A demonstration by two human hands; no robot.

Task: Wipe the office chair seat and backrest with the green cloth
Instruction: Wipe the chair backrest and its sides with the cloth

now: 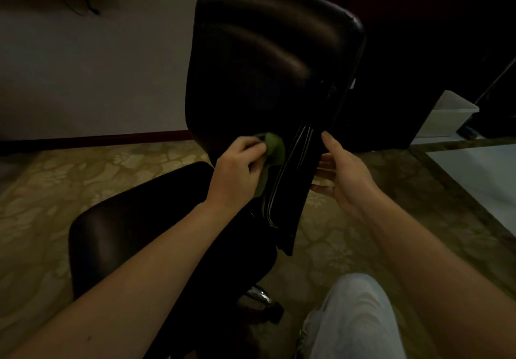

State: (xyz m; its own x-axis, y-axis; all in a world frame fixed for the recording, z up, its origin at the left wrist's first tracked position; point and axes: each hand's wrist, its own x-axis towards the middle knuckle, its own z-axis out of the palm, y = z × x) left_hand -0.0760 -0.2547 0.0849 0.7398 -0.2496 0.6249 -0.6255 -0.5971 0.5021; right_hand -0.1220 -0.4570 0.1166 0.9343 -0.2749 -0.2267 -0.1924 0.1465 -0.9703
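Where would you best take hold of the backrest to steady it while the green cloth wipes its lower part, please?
Probably the backrest at its lower right edge, coming from the right. The panel is broad but thin along that side, so thumb and fingers can pinch across it, as the right hand does now. That also stays clear of the left hand holding the green cloth.

Open carpet (42, 191) flanks the seat (125, 233); the tall backrest (265, 51) blocks the way ahead.
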